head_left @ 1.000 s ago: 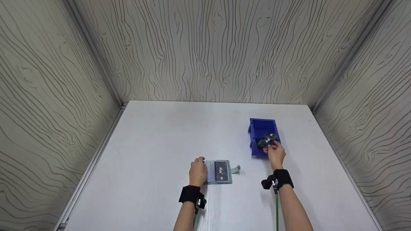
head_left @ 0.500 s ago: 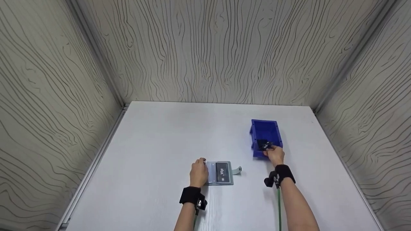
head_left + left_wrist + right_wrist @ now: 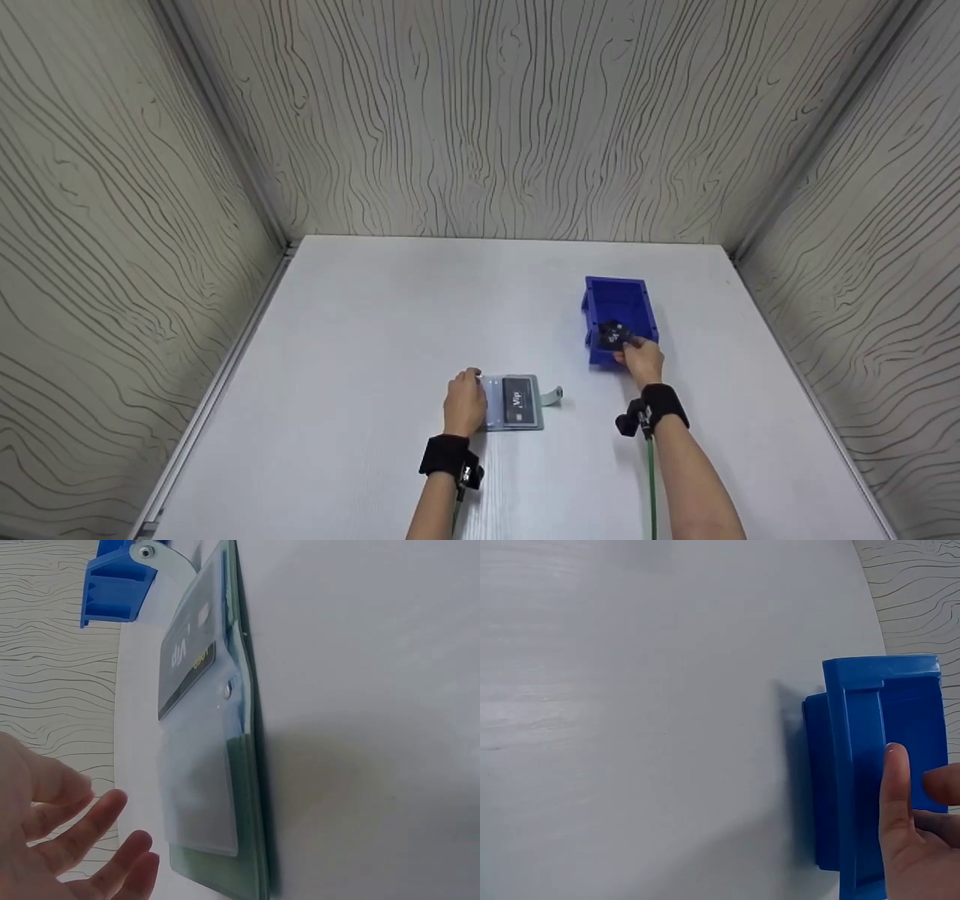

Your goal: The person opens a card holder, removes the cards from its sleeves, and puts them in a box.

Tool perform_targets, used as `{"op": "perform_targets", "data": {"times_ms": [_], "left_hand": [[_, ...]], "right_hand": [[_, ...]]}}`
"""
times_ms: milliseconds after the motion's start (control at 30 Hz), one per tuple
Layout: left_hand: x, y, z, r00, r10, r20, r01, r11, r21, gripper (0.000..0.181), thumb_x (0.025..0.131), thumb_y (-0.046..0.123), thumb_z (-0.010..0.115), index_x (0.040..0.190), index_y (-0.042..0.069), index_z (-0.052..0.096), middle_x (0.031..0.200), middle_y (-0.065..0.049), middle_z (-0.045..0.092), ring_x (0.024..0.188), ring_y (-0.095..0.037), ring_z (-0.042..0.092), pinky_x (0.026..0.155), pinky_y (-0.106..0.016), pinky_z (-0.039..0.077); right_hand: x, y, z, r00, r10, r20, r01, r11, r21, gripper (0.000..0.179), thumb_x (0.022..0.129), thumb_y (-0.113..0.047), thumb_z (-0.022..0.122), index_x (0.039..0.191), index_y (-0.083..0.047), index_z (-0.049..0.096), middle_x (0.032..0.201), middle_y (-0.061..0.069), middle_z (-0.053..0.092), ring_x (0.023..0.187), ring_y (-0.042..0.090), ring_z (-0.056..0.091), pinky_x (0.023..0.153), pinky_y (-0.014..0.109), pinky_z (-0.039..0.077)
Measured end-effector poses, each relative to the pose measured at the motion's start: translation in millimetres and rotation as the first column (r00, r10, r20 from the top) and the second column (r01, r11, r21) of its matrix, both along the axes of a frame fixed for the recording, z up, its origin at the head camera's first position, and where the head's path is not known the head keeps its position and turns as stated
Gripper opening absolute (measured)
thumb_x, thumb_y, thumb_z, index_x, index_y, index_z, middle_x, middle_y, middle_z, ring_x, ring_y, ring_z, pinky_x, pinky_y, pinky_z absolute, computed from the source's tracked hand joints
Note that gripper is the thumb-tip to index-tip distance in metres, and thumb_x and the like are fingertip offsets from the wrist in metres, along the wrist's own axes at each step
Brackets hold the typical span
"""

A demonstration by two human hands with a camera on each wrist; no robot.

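In the head view my left hand [image 3: 464,403] lies at the left side of an open card holder [image 3: 491,405] with pale green covers and clear sleeves. The left wrist view shows its fingers loosely bent beside the holder, gripping nothing. A black Vip card [image 3: 517,400] sits in the holder's right-hand sleeve. My right hand [image 3: 643,361] reaches over the near end of a blue bin [image 3: 594,300], pinching another black Vip card [image 3: 614,335] within the bin's opening. From the right wrist, the thumb [image 3: 895,787] shows over the bin, with the card out of sight.
A pale strap [image 3: 552,396] with a metal snap sticks out from the holder's right side. Everything rests on a white table [image 3: 375,315] enclosed by wood-grain panels [image 3: 480,120]. Green cables [image 3: 651,480] trail from the black wrist bands.
My right hand has lowered its black card from the bin's near right rim down into the bin's opening, and the card has turned. My left hand and the holder stay put.
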State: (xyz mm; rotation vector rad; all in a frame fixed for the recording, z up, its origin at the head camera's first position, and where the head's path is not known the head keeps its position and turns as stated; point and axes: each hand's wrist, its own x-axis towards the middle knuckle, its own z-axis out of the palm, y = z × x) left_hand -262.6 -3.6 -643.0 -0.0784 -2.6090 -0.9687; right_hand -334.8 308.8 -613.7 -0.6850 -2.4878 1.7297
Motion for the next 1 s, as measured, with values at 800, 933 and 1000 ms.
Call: {"op": "perform_targets", "data": {"times_ms": [800,933,1000], "left_hand": [[2.2,7.4,1.6,0.997,-0.029,0.074,0.025,0.998,0.053,0.013,0.089,-0.002,0.053,0.097,-0.001,0.064,0.085,-0.017,0.067,0.078,-0.032,0.066,0.061,-0.043,0.052],[3.1,8.9,1.3,0.997,-0.041,0.071,0.037,0.998,0.051,0.013,0.088,-0.003,0.052,0.096,-0.002,0.064,0.084,-0.018,0.068,0.078,-0.032,0.067,0.061,-0.043,0.052],[4.1,9.7,1.3,0.996,-0.045,0.083,0.04,0.998,0.053,0.014,0.088,-0.003,0.052,0.096,-0.002,0.064,0.084,-0.018,0.069,0.078,-0.032,0.067,0.062,-0.043,0.052]], "right_hand": [[60.6,-118.8,14.5,0.916,0.266,-0.301,-0.178,0.941,0.289,0.015,0.087,0.0,0.06,0.096,0.01,0.067,0.08,0.018,0.07,0.069,0.023,0.067,0.059,0.023,0.052],[70.1,-135.2,-0.3,0.923,0.319,-0.214,-0.242,0.916,0.321,0.019,0.085,-0.001,0.061,0.098,0.012,0.066,0.081,0.018,0.07,0.071,0.023,0.067,0.062,0.028,0.053],[73.0,-139.8,-6.7,0.932,0.321,-0.169,-0.25,0.906,0.341,0.021,0.084,-0.002,0.061,0.099,0.012,0.066,0.083,0.019,0.07,0.076,0.027,0.067,0.066,0.034,0.054]]}}
